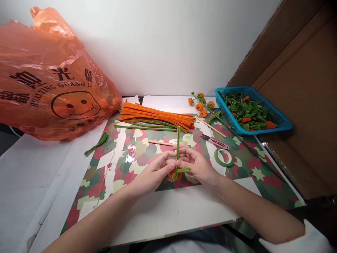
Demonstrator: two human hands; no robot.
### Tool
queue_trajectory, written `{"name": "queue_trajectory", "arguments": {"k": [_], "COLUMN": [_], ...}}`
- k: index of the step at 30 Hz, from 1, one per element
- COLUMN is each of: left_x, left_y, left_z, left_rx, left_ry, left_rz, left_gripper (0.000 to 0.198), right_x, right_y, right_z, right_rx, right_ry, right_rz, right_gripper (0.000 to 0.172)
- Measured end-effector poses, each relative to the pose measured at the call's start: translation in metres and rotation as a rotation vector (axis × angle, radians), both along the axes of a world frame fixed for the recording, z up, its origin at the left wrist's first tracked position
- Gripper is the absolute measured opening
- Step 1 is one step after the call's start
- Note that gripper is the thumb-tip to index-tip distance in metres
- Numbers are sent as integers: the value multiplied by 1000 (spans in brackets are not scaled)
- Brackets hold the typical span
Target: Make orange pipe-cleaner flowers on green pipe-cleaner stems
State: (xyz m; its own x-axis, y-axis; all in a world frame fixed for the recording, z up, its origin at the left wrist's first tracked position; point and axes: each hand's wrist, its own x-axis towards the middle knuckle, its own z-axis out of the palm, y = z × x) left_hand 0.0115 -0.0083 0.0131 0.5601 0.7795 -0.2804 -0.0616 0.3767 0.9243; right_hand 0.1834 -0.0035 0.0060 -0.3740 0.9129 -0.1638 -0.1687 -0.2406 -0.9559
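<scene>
Both hands meet over the patterned table covering. My left hand [158, 170] is closed, its thumb and fingers pinching a green pipe cleaner [178, 138] that stands upright. From the other side my right hand [194, 163] pinches the same green piece, thumb and fingers pressed together. Just below the fingertips hangs a small orange fuzzy flower [173, 175], with a green loop and a short green end lying across it. A wooden stick [159, 143] lies behind my left hand. The fingers partly hide where the green piece joins the flower.
Orange pipe cleaners [158, 115] lie behind the hands, with green ones [147, 127]. At right are green tape [223, 157], pink scissors [216, 142], a finished flower stem [204, 105] and a blue basket [285, 124]. An orange bag [58, 80] and green leaf [96, 144] sit left.
</scene>
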Motion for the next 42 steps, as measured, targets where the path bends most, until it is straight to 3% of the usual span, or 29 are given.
{"name": "queue_trajectory", "arguments": {"k": [3, 6, 8, 11, 15, 20, 24, 27, 29, 35, 42], "left_x": [0, 2, 5, 6, 5, 4, 4, 3, 3, 2, 4], "left_y": [-1, -3, -4, -5, -4, -3, -4, -4, -3, -2, -6], "left_z": [0, 0, 0, 1, 3, 6, 6, 5, 5, 9, 8], "left_rx": [-3, 202, 354, 416, 375, 151, 30, 34, 62, 147, 130], "left_ry": [-5, -27, -1, 46, 91, 51, 7, 7, 28, 24, 51], "left_rz": [14, 79, 139, 225, 275, 249, 221, 230, 254, 316, 332], "left_gripper": [23, 25, 25, 13, 11, 20, 26, 27, 26, 22, 21], "right_x": [-1, 0, 0, 0, -1, 0, 5, 7, 8, 9, 7], "right_y": [0, -2, -5, -7, -10, -11, -9, -7, -7, -5, -4], "right_z": [3, 2, 2, 2, 3, 2, 1, 2, 2, -5, -12], "right_rx": [92, 146, 128, 119, 179, 276, 602, 803, 799, 494, 522], "right_ry": [-60, -118, -111, -81, -48, -80, -167, -213, -223, -147, -256], "right_rz": [-120, -275, -301, -293, -303, -282, -189, -143, -149, -76, -77], "right_gripper": [29, 29, 28, 22, 14, 12, 6, 14, 14, 23, 21]}}
